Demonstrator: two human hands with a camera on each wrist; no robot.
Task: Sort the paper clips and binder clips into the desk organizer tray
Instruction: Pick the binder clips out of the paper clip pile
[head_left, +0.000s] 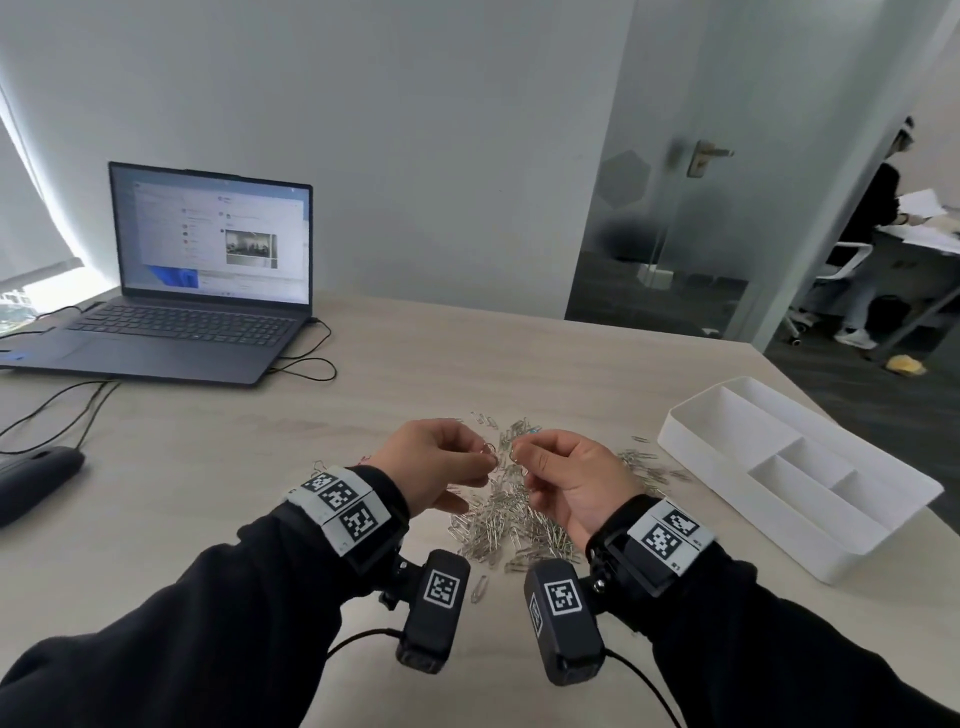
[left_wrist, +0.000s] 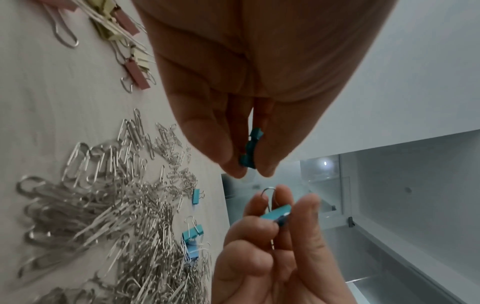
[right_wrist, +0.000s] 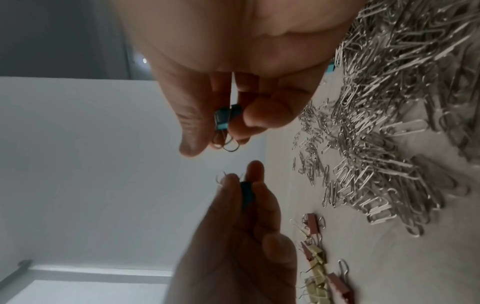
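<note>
Both hands are raised side by side above a heap of silver paper clips (head_left: 509, 525) on the pale table. My left hand (head_left: 485, 462) pinches a small teal binder clip (left_wrist: 250, 150) between thumb and fingers. Facing it, my right hand (head_left: 519, 460) pinches another teal binder clip (right_wrist: 223, 118), its wire loops pointing toward the left hand. The two clips are apart. More teal binder clips (left_wrist: 193, 232) lie at the heap's edge, and pink and yellow binder clips (left_wrist: 130, 61) lie in a loose group beside it. The white organizer tray (head_left: 737, 491) stands to the right, its compartments bare.
An open laptop (head_left: 197, 270) with trailing cables sits at the back left. A dark object (head_left: 31, 478) lies at the left edge. Beyond the table's far right corner is a glass door, and a person sits at another desk behind it.
</note>
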